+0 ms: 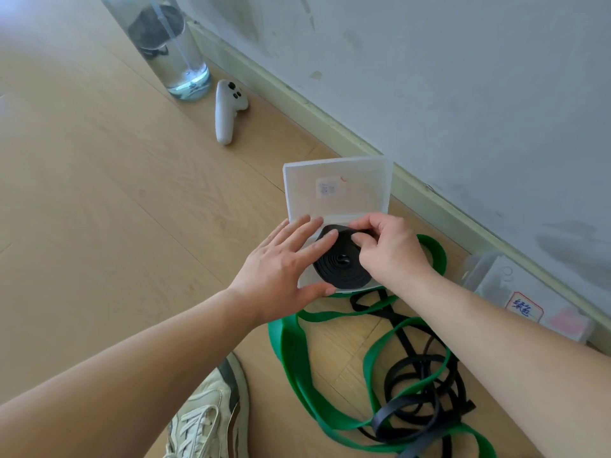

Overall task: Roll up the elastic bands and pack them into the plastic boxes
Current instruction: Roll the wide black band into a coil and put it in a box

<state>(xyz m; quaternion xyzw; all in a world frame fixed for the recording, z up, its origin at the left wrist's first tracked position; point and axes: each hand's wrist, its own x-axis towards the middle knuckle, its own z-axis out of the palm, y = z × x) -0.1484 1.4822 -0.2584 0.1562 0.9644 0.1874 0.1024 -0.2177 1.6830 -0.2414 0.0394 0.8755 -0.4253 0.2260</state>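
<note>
A rolled black elastic band (pixel 339 264) lies as a flat coil in the base of an open clear plastic box (pixel 337 190), whose lid stands up behind it. My left hand (pixel 284 269) lies flat, fingers straight, pressing on the coil's left side and the box edge. My right hand (pixel 390 249) has its thumb and fingers curled on the coil's upper right edge. A wide green band (pixel 291 352) and loose black bands (pixel 416 385) lie tangled on the floor in front of the box.
A second clear plastic box (pixel 525 299) with a handwritten label sits by the skirting at right. A white controller (pixel 226 110) and a clear water bottle (pixel 165 44) stand further back along the wall. My shoe (pixel 211 414) is at the bottom.
</note>
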